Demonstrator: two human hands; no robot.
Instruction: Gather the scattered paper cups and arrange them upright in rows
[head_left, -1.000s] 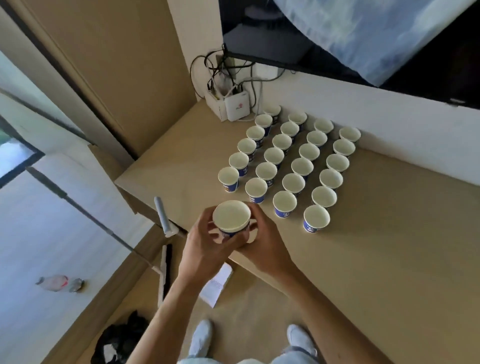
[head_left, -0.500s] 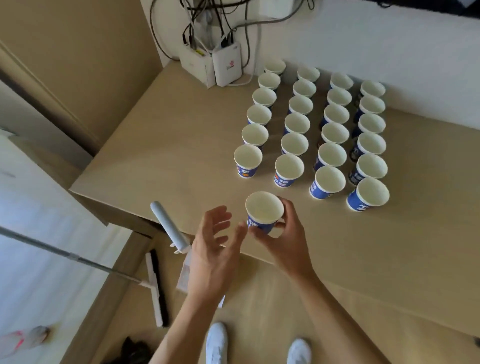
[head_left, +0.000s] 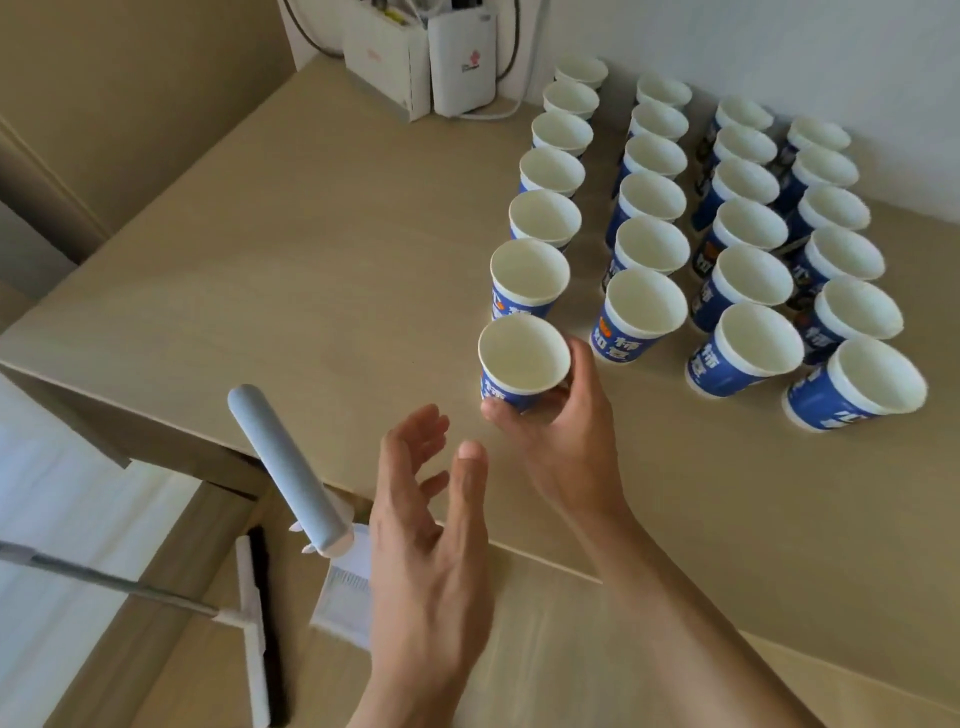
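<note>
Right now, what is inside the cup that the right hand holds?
The held cup in the right hand shows a bare white inner wall with nothing visible inside. It tilts toward the camera, so its bottom is largely in view; the fingers cover its lower outside.

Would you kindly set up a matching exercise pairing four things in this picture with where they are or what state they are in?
Things:
1. right hand
2. left hand
3. white router box
4. grey handle

States or places:
A. open, holding nothing
B. against the wall at the desk's far corner
C. closed around a blue paper cup
D. sticking up beside the desk's near edge

Pairs: 1-C, 2-A, 3-B, 4-D
</note>
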